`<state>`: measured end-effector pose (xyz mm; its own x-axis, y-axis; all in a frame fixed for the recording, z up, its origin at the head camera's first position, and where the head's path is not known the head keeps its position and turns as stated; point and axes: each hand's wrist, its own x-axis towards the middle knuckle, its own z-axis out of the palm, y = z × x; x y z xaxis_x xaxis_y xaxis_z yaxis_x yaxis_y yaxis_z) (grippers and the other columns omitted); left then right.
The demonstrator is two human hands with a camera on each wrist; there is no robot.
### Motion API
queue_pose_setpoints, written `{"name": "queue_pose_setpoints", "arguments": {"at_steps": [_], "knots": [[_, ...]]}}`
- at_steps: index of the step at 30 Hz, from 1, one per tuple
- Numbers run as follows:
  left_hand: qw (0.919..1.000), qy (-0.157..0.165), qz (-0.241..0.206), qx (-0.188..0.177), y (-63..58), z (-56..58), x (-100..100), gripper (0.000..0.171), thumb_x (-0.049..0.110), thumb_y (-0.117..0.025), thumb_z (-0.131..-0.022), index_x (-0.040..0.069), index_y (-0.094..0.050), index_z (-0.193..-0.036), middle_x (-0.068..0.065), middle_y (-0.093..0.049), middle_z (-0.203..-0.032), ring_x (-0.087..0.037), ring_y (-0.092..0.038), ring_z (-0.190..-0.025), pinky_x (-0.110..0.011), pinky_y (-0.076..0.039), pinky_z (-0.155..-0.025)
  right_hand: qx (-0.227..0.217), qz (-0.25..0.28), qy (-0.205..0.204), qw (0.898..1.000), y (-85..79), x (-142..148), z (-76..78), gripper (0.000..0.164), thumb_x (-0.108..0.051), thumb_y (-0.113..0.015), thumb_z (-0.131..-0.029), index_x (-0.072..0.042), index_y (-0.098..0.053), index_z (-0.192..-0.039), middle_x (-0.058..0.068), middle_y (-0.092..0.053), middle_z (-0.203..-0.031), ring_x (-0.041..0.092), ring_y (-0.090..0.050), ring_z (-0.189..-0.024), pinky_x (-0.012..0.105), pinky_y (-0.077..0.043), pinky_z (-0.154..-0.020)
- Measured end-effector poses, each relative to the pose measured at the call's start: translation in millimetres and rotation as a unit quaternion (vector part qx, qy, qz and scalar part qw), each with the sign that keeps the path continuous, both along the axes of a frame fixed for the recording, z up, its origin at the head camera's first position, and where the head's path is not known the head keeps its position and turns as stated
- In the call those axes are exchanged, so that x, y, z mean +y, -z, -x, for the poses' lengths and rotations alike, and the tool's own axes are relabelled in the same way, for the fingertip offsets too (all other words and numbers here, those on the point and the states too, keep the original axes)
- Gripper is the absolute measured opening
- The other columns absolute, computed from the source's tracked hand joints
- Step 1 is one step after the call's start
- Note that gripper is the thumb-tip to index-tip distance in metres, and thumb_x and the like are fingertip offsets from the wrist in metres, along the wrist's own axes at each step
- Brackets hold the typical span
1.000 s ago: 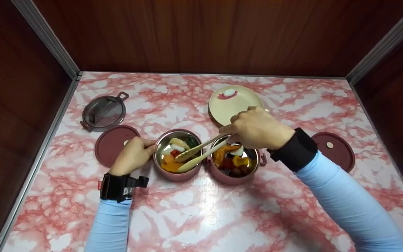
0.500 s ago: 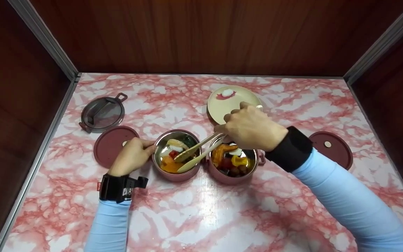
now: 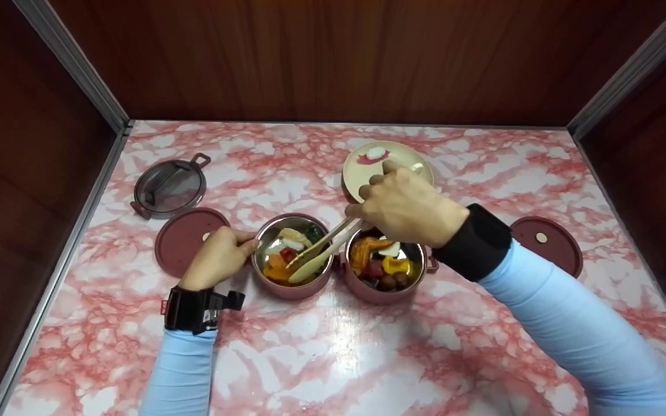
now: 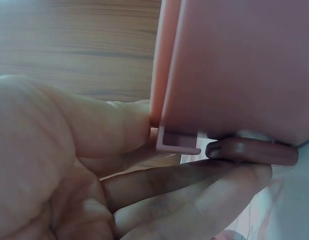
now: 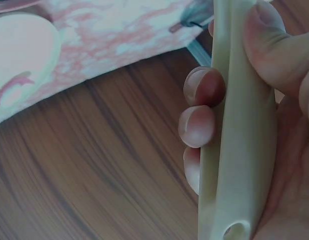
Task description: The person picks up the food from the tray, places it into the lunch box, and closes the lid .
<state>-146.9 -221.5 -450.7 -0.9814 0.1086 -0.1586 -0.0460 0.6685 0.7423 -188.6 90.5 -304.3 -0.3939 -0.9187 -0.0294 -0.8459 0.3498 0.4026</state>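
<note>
My left hand [image 3: 217,257] grips the left side of a pink pot [image 3: 292,293] with a shiny metal inside. In the left wrist view, the thumb is at the rim and the fingers lie under the maroon side handle [image 4: 259,151]. My right hand [image 3: 405,205] holds a pair of cream-coloured spoons [image 3: 310,267] by their handles, one handle with a hole at its end [image 5: 244,150]. The spoon heads dip into the left pot, over an orange piece [image 3: 275,270] and beside a red piece [image 3: 288,254]. A pale yellow piece [image 3: 295,235] lies farther back in the pot.
A second pink pot [image 3: 379,296] with several food pieces stands to the right. Behind it is a cream plate [image 3: 362,182] bearing a white piece [image 3: 376,153]. Maroon lids [image 3: 174,248] lie left and right, and a glass lid [image 3: 185,188] sits back left. Wooden walls surround the table.
My right hand has shifted left, and the spoons stand steeper, their heads slightly farther left in the pot. My left hand keeps its place on the pot.
</note>
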Motion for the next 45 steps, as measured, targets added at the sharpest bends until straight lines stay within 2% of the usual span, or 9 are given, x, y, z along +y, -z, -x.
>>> {"name": "queue_pose_setpoints", "arguments": {"at_steps": [5,10,20,26,30,36,39,41,45], "knots": [[0.9999,-0.001,0.006,0.011,-0.8,0.4,0,0.025,0.015,-0.06,-0.099,0.005,-0.073,-0.119,-0.006,-0.072,-0.091,-0.016,-0.059,-0.072,-0.029,-0.046,-0.064,0.019,0.025,-0.011,0.999,-9.0,3,-4.1,0.01,-0.031,-0.072,-0.088,-0.021,-0.073,-0.093,0.004,-0.057,-0.067,0.025,-0.053,-0.061,0.041,-0.038,-0.066],[0.9997,0.003,0.007,0.023,-0.9,-0.9,1,0.025,0.015,-0.06,-0.099,0.005,-0.074,-0.117,-0.004,-0.07,-0.088,-0.016,-0.058,-0.073,-0.03,-0.044,-0.065,0.026,0.025,0.004,0.999,-12.8,5,-6.5,0.016,-0.033,-0.073,-0.087,-0.02,-0.075,-0.096,0.005,-0.055,-0.066,0.026,-0.052,-0.061,0.04,-0.037,-0.063],[0.9999,0.007,-0.003,0.01,-0.6,-0.5,1,0.026,0.013,-0.058,-0.1,0.003,-0.072,-0.119,-0.007,-0.071,-0.088,-0.016,-0.059,-0.072,-0.031,-0.048,-0.065,-0.052,-0.012,0.038,0.998,0.9,0,-6.1,0.023,-0.039,-0.074,-0.086,-0.019,-0.067,-0.093,0.004,-0.057,-0.068,0.026,-0.055,-0.064,0.041,-0.041,-0.063],[0.9999,0.008,-0.005,0.003,-0.8,-0.5,1,0.026,0.012,-0.058,-0.1,0.003,-0.071,-0.12,-0.006,-0.07,-0.084,-0.015,-0.058,-0.068,-0.031,-0.048,-0.062,-0.092,0.006,0.069,0.993,2.2,-5,-6.4,0.011,-0.028,-0.074,-0.082,-0.02,-0.067,-0.083,0.001,-0.053,-0.061,0.023,-0.056,-0.06,0.043,-0.041,-0.062],[0.9999,0.011,-0.004,0.009,-0.6,-0.7,0,0.026,0.012,-0.058,-0.1,0.003,-0.072,-0.119,-0.006,-0.07,-0.083,-0.015,-0.059,-0.069,-0.031,-0.049,-0.064,-0.075,0.017,0.059,0.995,-0.1,-10,-9.0,0.006,-0.022,-0.073,-0.079,-0.02,-0.068,-0.078,0.001,-0.051,-0.057,0.023,-0.056,-0.059,0.044,-0.041,-0.063],[0.9999,0.008,-0.001,0.013,-0.1,-0.5,0,0.025,0.013,-0.059,-0.099,0.004,-0.073,-0.118,-0.005,-0.07,-0.083,-0.015,-0.057,-0.068,-0.03,-0.046,-0.062,-0.015,0.028,0.05,0.998,-3.7,-16,-12.8,0.016,-0.012,-0.068,-0.072,-0.02,-0.058,-0.064,0.001,-0.045,-0.051,0.024,-0.052,-0.051,0.044,-0.04,-0.065],[0.9999,0.006,-0.001,0.014,0.5,-0.5,0,0.025,0.013,-0.059,-0.099,0.004,-0.073,-0.118,-0.006,-0.07,-0.084,-0.015,-0.056,-0.068,-0.03,-0.045,-0.061,-0.016,0.014,0.064,0.998,-4.8,-14,-12.2,0.012,-0.015,-0.07,-0.075,-0.019,-0.061,-0.068,0.001,-0.046,-0.053,0.024,-0.051,-0.052,0.043,-0.039,-0.067],[0.9999,0.006,-0.002,0.014,0.8,-0.4,0,0.025,0.013,-0.06,-0.099,0.004,-0.073,-0.119,-0.007,-0.071,-0.087,-0.015,-0.057,-0.069,-0.03,-0.046,-0.063,-0.03,-0.001,0.082,0.996,-6.6,-10,-10.2,0.006,-0.025,-0.073,-0.081,-0.021,-0.068,-0.079,0.0,-0.049,-0.057,0.023,-0.05,-0.055,0.042,-0.039,-0.068],[0.9999,0.007,-0.003,0.013,0.9,-0.2,0,0.025,0.013,-0.059,-0.099,0.005,-0.072,-0.119,-0.007,-0.071,-0.087,-0.015,-0.057,-0.069,-0.03,-0.046,-0.062,-0.059,0.02,0.124,0.99,-12.4,11,-1.9,0.021,-0.041,-0.074,-0.086,-0.027,-0.071,-0.101,-0.001,-0.057,-0.069,0.022,-0.053,-0.063,0.041,-0.043,-0.066]]}}
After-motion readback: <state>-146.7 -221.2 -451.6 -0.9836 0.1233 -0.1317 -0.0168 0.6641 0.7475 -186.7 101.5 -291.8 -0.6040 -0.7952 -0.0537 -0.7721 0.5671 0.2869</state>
